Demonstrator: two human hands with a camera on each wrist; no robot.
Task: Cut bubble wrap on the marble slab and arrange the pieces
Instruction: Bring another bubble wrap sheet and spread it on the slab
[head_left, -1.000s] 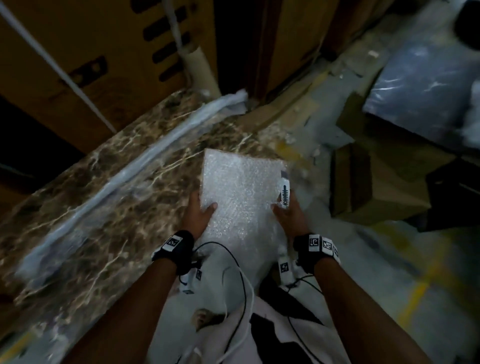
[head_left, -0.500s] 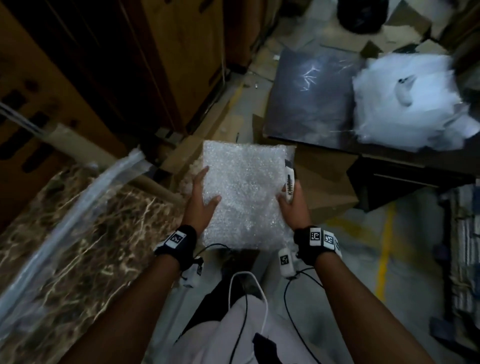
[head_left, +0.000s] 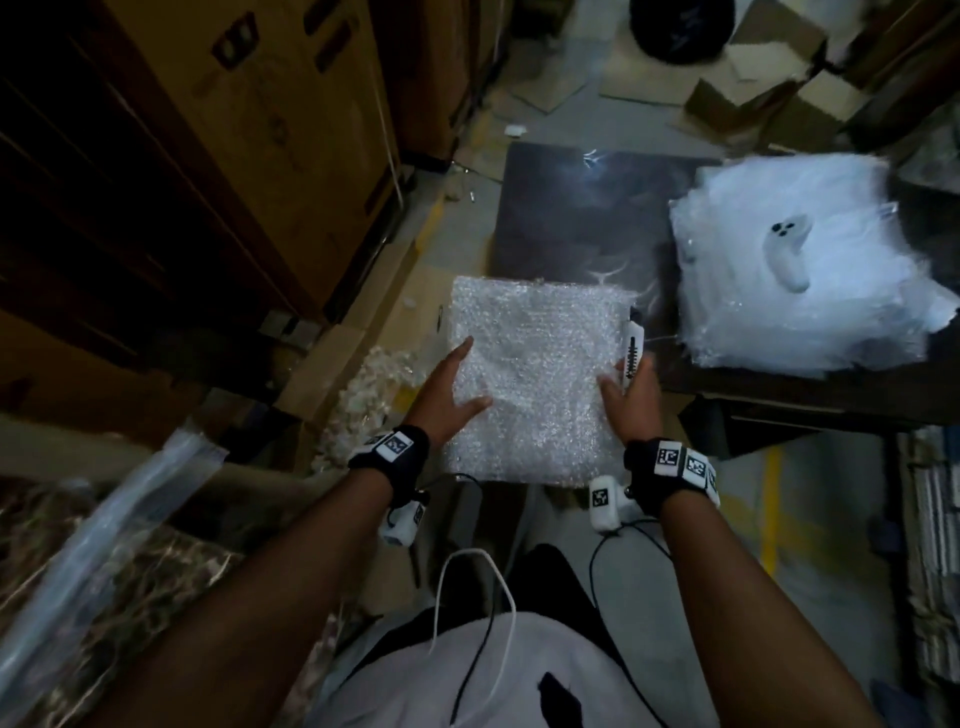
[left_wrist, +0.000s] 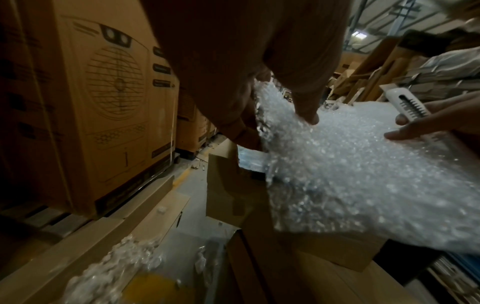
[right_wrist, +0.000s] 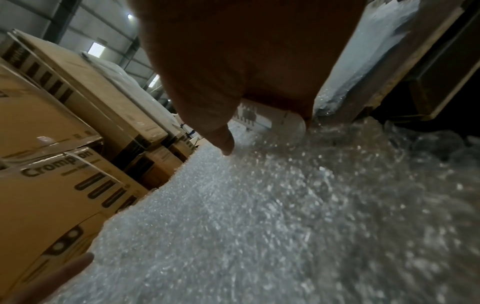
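I carry a square stack of bubble wrap (head_left: 535, 374) in the air with both hands. My left hand (head_left: 449, 397) grips its left edge, thumb on top and fingers underneath, which the left wrist view shows on the bubble wrap (left_wrist: 350, 164). My right hand (head_left: 631, 402) holds the right edge with the thumb on top and also holds a white utility knife (head_left: 632, 353) along its fingers. The knife (left_wrist: 407, 105) (right_wrist: 267, 117) shows in both wrist views. The brown marble slab (head_left: 130, 582) lies at lower left, behind my arms.
A dark slab (head_left: 582, 218) ahead carries a pile of cut bubble wrap (head_left: 831, 312) with a white controller (head_left: 787, 252) on top. Tall cardboard boxes (head_left: 260, 130) stand left. Bubble wrap scraps (head_left: 369, 395), flat cardboard and a plastic-wrapped roll (head_left: 104, 535) lie around.
The stack has come off the brown marble slab and moved right with both hands. The view has swung toward the dark slab and the pile.
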